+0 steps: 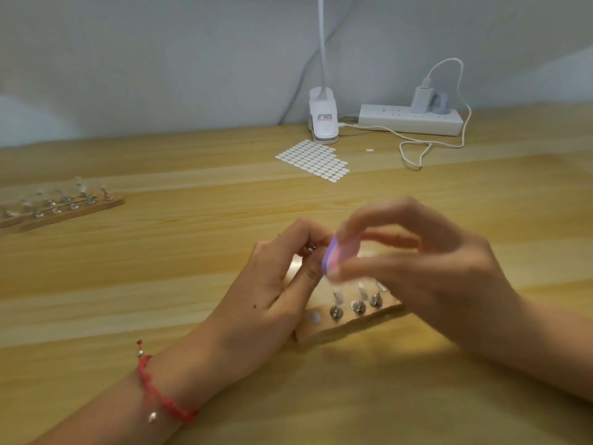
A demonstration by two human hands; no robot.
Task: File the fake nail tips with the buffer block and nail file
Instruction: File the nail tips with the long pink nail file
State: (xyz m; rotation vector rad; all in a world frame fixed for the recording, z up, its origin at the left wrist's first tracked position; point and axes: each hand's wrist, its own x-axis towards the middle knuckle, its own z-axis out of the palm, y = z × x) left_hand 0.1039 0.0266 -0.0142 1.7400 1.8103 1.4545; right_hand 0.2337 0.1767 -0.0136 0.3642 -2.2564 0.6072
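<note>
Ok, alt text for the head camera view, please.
The right hand pinches a pink-and-purple buffer block beside a metal nail stand pinched in the left hand, above a wooden board of nail stands on a table.

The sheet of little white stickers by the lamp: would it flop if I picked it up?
Probably floppy: the sticker sheet lies flat and looks paper-thin on the table. Likely light, so a push should slide it. One loose dot nearby suggests pieces peel off.
</note>
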